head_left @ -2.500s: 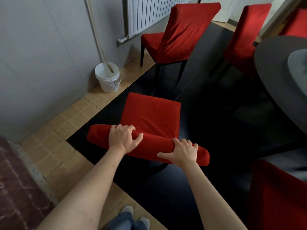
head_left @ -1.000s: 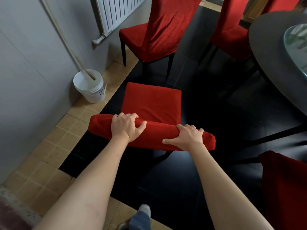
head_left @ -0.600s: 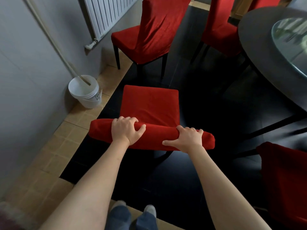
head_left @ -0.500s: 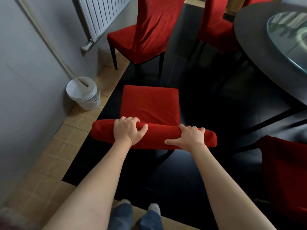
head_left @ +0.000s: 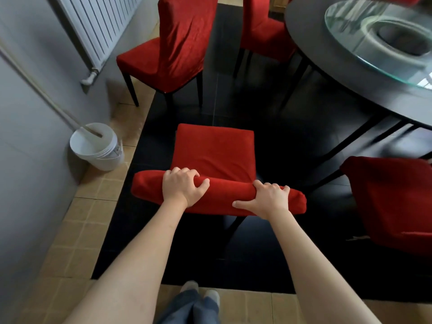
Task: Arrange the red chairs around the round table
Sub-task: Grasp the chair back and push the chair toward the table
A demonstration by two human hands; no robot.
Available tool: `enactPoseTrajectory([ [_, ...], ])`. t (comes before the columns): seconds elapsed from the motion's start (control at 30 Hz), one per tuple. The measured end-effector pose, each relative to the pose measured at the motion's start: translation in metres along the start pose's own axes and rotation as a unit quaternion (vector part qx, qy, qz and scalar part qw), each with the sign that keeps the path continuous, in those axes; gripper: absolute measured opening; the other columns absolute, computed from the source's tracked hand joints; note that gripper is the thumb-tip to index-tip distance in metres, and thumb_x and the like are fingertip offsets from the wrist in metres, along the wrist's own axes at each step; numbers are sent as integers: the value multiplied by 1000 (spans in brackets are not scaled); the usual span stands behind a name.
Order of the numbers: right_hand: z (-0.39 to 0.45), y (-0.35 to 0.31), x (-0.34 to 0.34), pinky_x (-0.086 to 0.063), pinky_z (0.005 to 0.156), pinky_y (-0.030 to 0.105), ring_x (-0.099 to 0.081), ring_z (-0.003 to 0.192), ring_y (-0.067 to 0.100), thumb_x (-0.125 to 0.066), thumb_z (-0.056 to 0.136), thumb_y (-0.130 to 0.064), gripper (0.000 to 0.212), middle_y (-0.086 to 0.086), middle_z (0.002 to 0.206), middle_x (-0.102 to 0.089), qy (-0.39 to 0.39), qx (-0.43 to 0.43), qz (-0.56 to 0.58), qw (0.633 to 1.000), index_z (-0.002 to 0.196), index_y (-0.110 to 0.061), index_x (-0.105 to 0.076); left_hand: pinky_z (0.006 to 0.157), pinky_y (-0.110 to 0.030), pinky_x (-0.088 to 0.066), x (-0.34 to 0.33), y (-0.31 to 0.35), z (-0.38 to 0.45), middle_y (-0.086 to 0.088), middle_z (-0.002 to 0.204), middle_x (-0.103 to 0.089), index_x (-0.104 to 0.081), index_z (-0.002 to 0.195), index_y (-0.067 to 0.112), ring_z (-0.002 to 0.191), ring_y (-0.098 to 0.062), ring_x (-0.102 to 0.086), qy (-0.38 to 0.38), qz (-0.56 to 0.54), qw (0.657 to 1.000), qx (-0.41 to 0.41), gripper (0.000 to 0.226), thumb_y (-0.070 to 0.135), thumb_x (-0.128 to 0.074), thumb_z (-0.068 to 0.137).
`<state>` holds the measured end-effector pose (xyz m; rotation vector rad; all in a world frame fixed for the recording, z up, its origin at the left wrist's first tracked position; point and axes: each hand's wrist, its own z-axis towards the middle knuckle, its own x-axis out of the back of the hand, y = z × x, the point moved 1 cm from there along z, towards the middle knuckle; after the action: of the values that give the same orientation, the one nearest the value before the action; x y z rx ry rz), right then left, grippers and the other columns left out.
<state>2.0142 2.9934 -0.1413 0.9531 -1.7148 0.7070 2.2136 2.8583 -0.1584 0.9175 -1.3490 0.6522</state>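
Beside the worktop (head_left: 327,73), on dark floor, a chair (head_left: 214,155) faces away from it; left hand (head_left: 181,188) and right hand (head_left: 268,199) both grasp its backrest. Judged unplaced; three other chairs stand nearby, one facing outward.

open: dark floor (head_left: 268,127) ahead | blocked: round table (head_left: 332,73) right, wall-side chair (head_left: 177,50) ahead-left, perhaps bucket (head_left: 98,148)

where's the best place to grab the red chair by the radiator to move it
Grip the chair by the radiator at the top of its tall backrest, coming from behind. Its back faces you and its seat points toward the radiator; the top edge is out of frame.
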Motion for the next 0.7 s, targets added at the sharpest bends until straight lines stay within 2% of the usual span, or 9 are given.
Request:
enactPoseTrajectory([
  [0.43, -36, -16, -9, -26, 104, 57, -56, 107, 26, -20, 40, -102, 109, -2, 102, -64, -10, -46, 36, 998, 112, -28, -54, 86, -36, -38, 3, -13, -12, 7, 92, -69, -70, 98, 27, 92, -18, -59, 9, -12, 999, -46, 66, 67, -22, 78],
  [0.7, -52, -44, -14, -27, 105, 57, -57, 106, 25, -21, 41, -103, 107, -4, 100, -64, -4, -87, 50, 995, 109, -27, -55, 84, -35, -37, 9, -38, -9, 8, 92, -69, -70, 98, 27, 91, -17, -58, -4, -10, 996, -92, 64, 66, -23, 79],
])
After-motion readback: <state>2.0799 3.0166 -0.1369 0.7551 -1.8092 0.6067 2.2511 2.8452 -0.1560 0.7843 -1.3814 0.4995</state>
